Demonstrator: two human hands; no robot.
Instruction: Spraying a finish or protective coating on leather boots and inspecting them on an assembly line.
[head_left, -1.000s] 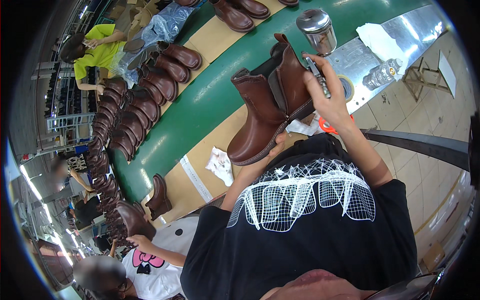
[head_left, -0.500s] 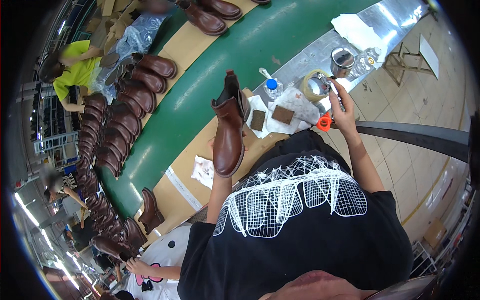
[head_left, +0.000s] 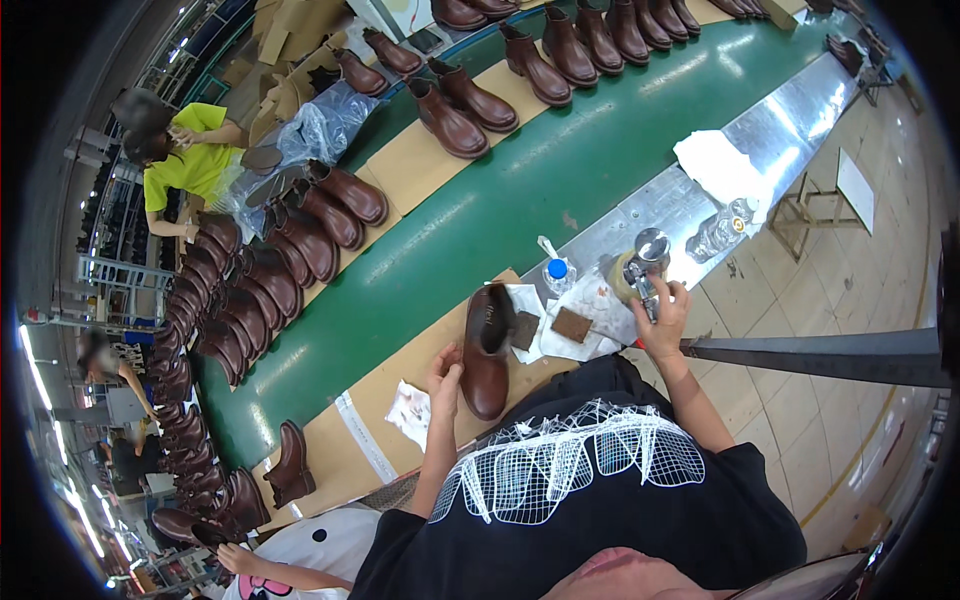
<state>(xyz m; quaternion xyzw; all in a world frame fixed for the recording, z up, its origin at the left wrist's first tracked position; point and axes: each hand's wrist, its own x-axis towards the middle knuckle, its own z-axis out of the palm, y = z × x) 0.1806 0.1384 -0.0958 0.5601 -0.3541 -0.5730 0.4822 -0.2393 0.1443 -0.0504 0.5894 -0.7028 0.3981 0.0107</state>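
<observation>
A brown leather ankle boot (head_left: 486, 372) stands on the cardboard in front of me, its opening facing up. Just left of it is my left hand (head_left: 446, 378), fingers loosely curled and apart, holding nothing. My right hand (head_left: 664, 318) is closed round the handle of a silver spray gun (head_left: 643, 290). The gun's round metal cup (head_left: 652, 244) sits above a yellowish round holder (head_left: 622, 272). Between the boot and the gun, a dark sanding pad (head_left: 523, 331) and a brown pad (head_left: 571, 324) lie on white cloths (head_left: 600, 302).
A blue-capped bottle (head_left: 557, 272) stands behind the pads; a clear plastic bottle (head_left: 722, 232) lies right of the gun. Many brown boots (head_left: 450, 118) line the far side of the green belt (head_left: 420, 255). Another boot (head_left: 291, 465) stands at left, near a co-worker's arm (head_left: 270, 568).
The boot has come down from my raised left hand onto the cardboard, and that hand has let go. My right hand has taken hold of the spray gun. My view has shifted.
</observation>
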